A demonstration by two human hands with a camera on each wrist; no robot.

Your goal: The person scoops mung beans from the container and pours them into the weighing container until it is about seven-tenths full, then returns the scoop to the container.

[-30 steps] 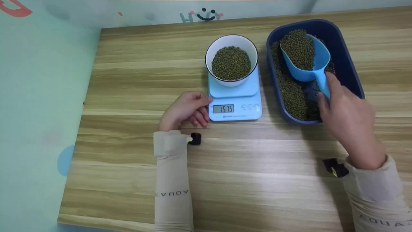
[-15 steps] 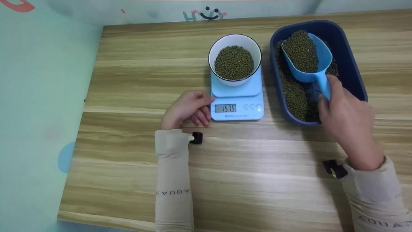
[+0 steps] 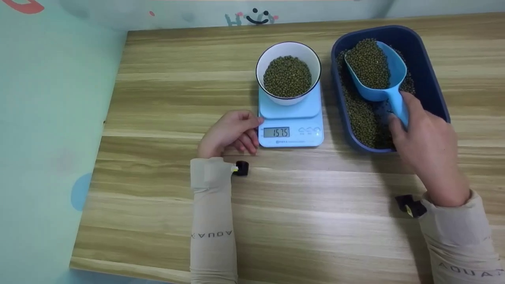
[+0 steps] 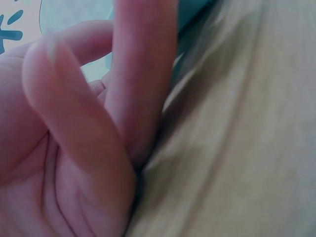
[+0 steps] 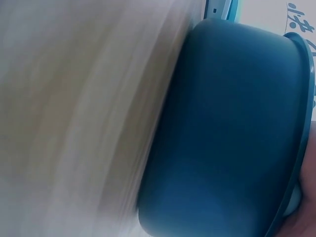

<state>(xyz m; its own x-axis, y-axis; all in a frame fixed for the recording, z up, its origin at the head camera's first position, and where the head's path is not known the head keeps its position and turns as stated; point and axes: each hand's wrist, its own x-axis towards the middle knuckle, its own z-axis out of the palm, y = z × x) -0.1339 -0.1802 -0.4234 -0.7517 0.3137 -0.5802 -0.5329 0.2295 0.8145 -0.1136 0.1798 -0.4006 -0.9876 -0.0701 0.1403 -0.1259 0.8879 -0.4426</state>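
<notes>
Two hands engaged: right hand [image 3: 428, 146] grips blue scoop [image 3: 380, 75] handle, bean-filled bowl ahead inside navy tub [image 3: 430, 79]; left hand [image 3: 230, 132], fingers loosely curled, touches scale [image 3: 290, 122] left edge.

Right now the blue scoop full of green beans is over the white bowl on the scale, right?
Not quite. The blue scoop is full of green beans, but the head view shows it over the dark blue tub, held by the right hand, not over the white bowl on the scale.

Light blue plastic scoop [image 3: 378, 77], heaped with green mung beans [image 3: 367, 63], held tilted inside the dark blue tub [image 3: 431, 75], handle toward the tub's near rim
</notes>
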